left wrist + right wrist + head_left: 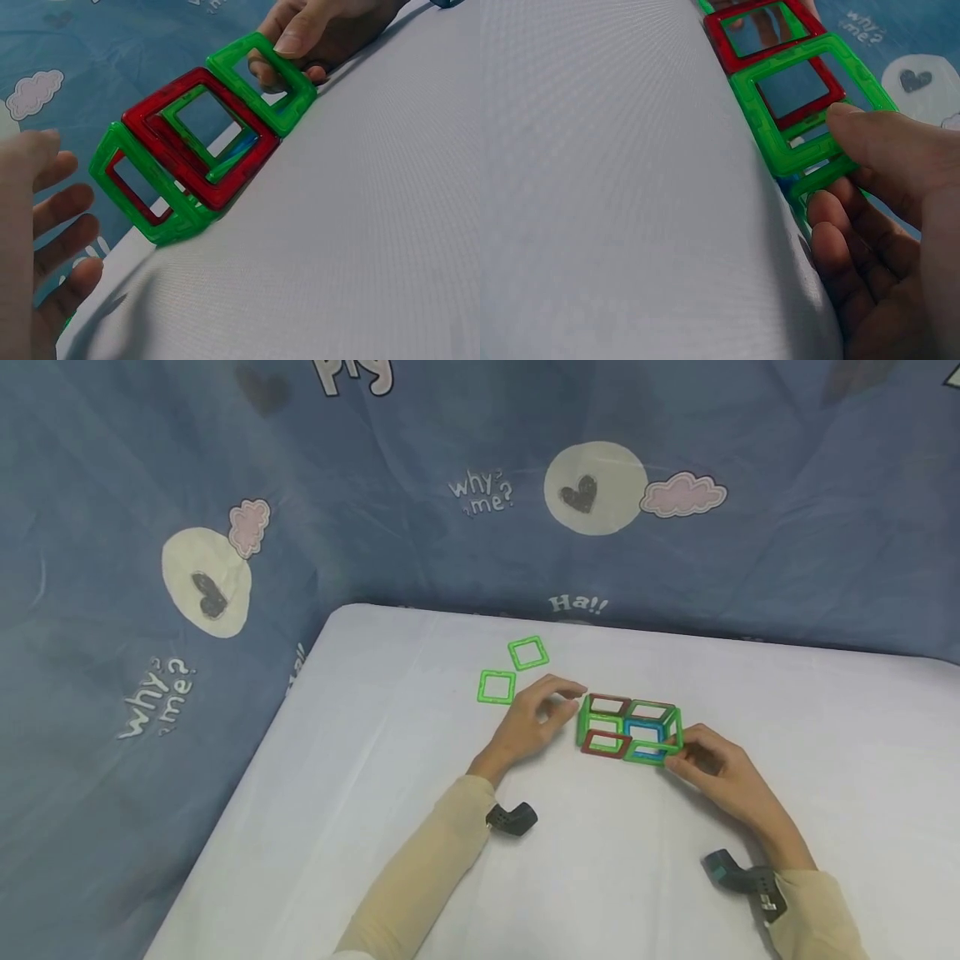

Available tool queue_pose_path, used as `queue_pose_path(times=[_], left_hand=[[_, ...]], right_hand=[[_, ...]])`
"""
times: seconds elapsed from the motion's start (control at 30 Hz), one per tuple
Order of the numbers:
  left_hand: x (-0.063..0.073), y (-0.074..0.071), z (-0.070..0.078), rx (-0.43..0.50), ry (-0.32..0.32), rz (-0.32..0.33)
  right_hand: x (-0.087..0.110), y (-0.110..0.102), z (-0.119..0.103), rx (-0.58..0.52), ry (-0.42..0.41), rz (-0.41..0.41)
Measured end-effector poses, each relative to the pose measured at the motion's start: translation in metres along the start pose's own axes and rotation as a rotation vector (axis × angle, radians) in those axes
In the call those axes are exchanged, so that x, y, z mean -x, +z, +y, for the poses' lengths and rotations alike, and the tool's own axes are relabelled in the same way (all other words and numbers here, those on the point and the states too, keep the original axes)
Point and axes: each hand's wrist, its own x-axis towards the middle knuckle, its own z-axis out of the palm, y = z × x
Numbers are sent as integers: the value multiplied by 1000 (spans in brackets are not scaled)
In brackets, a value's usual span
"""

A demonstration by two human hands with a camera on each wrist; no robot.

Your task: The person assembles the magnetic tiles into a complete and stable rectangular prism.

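Observation:
On the white table stands a box-like row of square magnetic tile frames, with red tiles (606,733), green tiles and a blue tile (643,722). My right hand (723,777) holds its right end. In the right wrist view, the thumb presses the front green tile (754,112) while the fingers lie behind and below it. My left hand (528,727) is beside the left end, its fingers loosely bent and holding nothing. The left wrist view shows a gap between those fingers and the green end tile (142,169).
Two loose green square tiles lie on the table beyond my left hand, a nearer one (497,673) and a farther one (513,657). A blue printed cloth (420,552) hangs behind the table's back edge and along its left side. Dark devices (512,819) are strapped on both wrists.

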Motion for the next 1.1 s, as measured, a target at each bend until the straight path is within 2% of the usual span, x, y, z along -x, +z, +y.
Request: queue_pose_path(times=[0.27, 0.47, 0.67, 0.83, 0.97, 1.1], left_hand=[[0, -2, 1, -42, 13, 65], [-1, -3, 2, -65, -6, 75], [0, -2, 7, -113, -39, 43], [-1, -5, 9, -193, -14, 2], [-2, -18, 4, -263, -1, -14], [1, -46, -9, -288, -50, 43]], right_hand=[[-1, 0, 2, 8, 8, -2], [-1, -2, 1, 3, 2, 2], [1, -2, -2, -1, 4, -3], [2, -3, -1, 3, 7, 3], [1, -3, 0, 10, 7, 1], [0, -2, 2, 10, 19, 2]])
